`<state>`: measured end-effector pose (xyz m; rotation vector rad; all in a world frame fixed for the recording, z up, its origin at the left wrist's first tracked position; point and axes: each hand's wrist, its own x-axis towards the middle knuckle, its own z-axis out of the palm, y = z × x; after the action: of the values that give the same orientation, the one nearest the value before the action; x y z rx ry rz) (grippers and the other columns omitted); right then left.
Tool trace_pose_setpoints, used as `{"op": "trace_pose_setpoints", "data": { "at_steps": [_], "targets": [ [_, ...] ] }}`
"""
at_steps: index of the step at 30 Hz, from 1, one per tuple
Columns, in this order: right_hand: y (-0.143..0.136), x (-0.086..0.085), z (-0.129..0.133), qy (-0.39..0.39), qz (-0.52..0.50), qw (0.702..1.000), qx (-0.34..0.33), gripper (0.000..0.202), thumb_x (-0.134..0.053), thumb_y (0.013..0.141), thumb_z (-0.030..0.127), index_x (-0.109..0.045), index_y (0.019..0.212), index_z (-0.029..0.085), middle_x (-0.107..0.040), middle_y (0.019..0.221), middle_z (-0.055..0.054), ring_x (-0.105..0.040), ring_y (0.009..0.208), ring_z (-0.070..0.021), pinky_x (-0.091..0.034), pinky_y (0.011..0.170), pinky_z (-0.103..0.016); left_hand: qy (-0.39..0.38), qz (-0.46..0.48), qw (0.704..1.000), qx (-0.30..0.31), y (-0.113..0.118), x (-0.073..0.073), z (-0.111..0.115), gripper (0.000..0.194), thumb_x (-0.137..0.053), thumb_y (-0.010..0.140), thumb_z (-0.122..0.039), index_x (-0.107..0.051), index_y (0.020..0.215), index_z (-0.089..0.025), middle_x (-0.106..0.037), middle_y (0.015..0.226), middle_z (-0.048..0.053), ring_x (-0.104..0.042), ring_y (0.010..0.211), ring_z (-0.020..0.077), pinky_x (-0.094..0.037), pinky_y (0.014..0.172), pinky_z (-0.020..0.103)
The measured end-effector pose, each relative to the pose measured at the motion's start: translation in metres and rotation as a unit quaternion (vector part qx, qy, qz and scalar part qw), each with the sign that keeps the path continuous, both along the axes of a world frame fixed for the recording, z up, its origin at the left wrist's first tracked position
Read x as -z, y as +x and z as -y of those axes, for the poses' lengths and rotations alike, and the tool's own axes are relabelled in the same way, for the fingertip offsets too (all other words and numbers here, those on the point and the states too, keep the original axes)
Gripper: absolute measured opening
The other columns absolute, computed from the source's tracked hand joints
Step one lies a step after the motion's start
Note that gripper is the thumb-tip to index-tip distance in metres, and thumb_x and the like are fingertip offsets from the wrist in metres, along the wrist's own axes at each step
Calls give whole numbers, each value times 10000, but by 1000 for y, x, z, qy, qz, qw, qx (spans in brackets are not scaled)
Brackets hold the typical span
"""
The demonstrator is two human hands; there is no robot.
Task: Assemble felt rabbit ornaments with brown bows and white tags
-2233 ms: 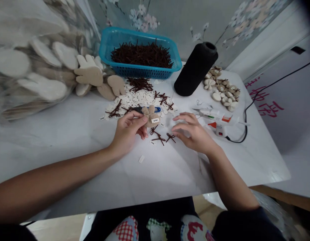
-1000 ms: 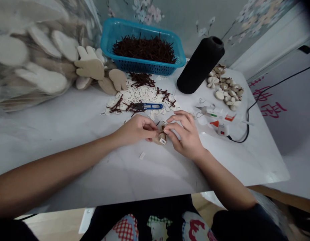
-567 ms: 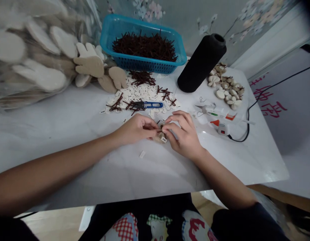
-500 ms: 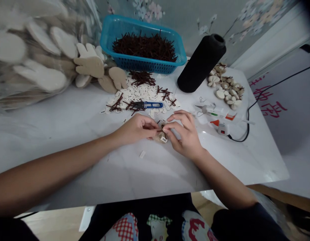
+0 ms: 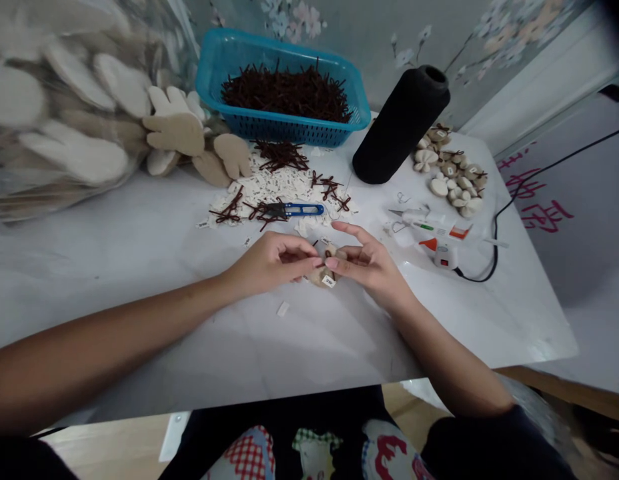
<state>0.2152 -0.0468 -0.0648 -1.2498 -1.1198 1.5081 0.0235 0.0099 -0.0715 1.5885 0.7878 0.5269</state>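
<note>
Because the left hand (image 5: 277,263) and the right hand (image 5: 372,268) cover much of it, the toy (image 5: 317,277) between them, over the bench (image 5: 289,360), is hard to make out; its label (image 5: 328,281) and part of a brown bow (image 5: 328,254) show. The left fingers are nearly closed, pinching the toy, their tips partly hidden. The right fingers also hold it, thumb in front, some bent behind, the index finger stretched away.
</note>
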Motion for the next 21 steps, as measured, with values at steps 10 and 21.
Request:
{"op": "trace_pose_setpoints", "data": {
  "at_steps": [10,21],
  "targets": [
    [22,-9,-5,-2,-30,996,86,620,-792,660,273,-486,1195,211,-528,611,82,-548,604,-111,-477,650,-284,271,-165,948,39,4,4,6,216,-600,784,-303,-660,964,-201,-539,709,-22,-510,597,107,-372,562,224],
    [20,0,6,366,442,819,-23,231,-616,847,311,-615,1052,205,-661,1008,-76,-588,950,-221,-485,849,-395,435,-354,821,-112,-6,6,-13,163,-541,763,-227,-513,608,-186,-598,676,-1,-462,520,129,-184,479,285]
  ]
}}
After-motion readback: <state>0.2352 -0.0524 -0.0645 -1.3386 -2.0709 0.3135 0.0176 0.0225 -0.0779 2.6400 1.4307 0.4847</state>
